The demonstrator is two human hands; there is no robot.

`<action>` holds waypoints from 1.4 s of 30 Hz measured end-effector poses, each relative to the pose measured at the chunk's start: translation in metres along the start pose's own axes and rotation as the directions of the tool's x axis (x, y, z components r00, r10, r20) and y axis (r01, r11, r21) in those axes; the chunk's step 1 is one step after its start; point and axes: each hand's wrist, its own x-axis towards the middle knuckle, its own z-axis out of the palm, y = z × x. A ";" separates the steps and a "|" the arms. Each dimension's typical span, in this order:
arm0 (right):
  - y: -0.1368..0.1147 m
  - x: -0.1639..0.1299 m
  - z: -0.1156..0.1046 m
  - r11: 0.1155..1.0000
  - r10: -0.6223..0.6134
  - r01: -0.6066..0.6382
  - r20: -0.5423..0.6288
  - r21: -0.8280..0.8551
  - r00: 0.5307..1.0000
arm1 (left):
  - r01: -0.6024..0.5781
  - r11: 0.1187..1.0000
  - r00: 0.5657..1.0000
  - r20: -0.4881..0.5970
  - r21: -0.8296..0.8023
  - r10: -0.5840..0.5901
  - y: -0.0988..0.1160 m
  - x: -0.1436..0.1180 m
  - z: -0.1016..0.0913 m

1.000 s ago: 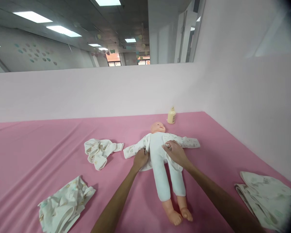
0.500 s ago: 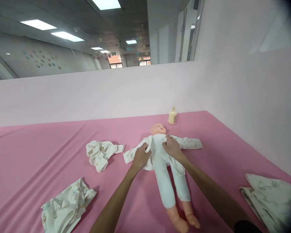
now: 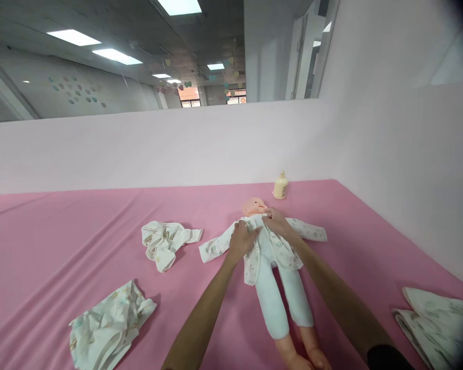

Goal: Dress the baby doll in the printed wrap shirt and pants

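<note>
A baby doll lies on its back on the pink sheet, its head toward the wall. White trousers cover its legs, and its bare feet point at me. Over its torso is a small printed baby jacket, front panels partly drawn together, sleeves stretched out to both sides. My left hand is closed on the jacket's left front edge near the chest. My right hand pinches the other front edge close to the neck. The fingertips partly hide the collar.
A crumpled white baby garment lies left of the doll. Nearer me is a folded printed cloth. Another folded cloth rests at the right edge. A cream pump bottle stands behind the doll's head by the white wall.
Both jacket panels have come over the chest, covering much of the white beneath. My left hand has moved right and up toward the collar; my right hand has shifted slightly up.
</note>
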 end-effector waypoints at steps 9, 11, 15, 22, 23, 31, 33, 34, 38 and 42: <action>-0.013 -0.004 0.015 0.831 0.031 -0.073 -0.086 -0.552 0.996 | -0.064 0.764 0.987 -0.072 0.642 0.143 0.017 0.020 0.024; -0.018 -0.005 0.016 0.805 0.025 -0.077 -0.097 -0.588 0.995 | -0.066 0.753 0.986 -0.073 0.654 0.149 0.014 0.027 0.023; -0.023 -0.006 0.019 0.749 -0.013 -0.064 -0.111 -0.660 0.994 | -0.026 0.760 0.989 -0.094 0.649 0.114 0.003 0.037 0.018; -0.011 0.000 0.011 0.740 -0.025 -0.058 -0.114 -0.670 0.993 | -0.038 0.799 0.967 -0.178 0.601 0.180 -0.026 0.037 0.015; -0.009 0.001 0.008 0.746 -0.016 -0.068 -0.119 -0.663 0.993 | -0.038 0.809 0.962 -0.197 0.586 0.188 -0.029 0.036 0.015; 0.002 -0.001 -0.006 0.797 0.024 -0.148 -0.213 -0.585 0.977 | -0.010 0.910 0.924 -0.344 0.414 0.167 -0.031 0.041 0.012; 0.003 -0.001 -0.005 0.806 0.049 -0.180 -0.240 -0.564 0.970 | -0.026 0.905 0.922 -0.340 0.425 0.186 -0.031 0.043 0.011; 0.003 -0.001 -0.004 0.807 0.056 -0.186 -0.242 -0.560 0.969 | -0.033 0.899 0.924 -0.329 0.437 0.194 -0.031 0.043 0.011; 0.007 0.000 -0.006 0.803 0.069 -0.155 -0.170 -0.575 0.983 | -0.088 0.883 0.927 -0.285 0.462 0.242 -0.030 0.043 0.013; 0.012 0.001 -0.014 0.826 0.082 -0.133 -0.117 -0.548 0.990 | -0.118 0.891 0.935 -0.252 0.438 0.248 -0.024 0.040 0.017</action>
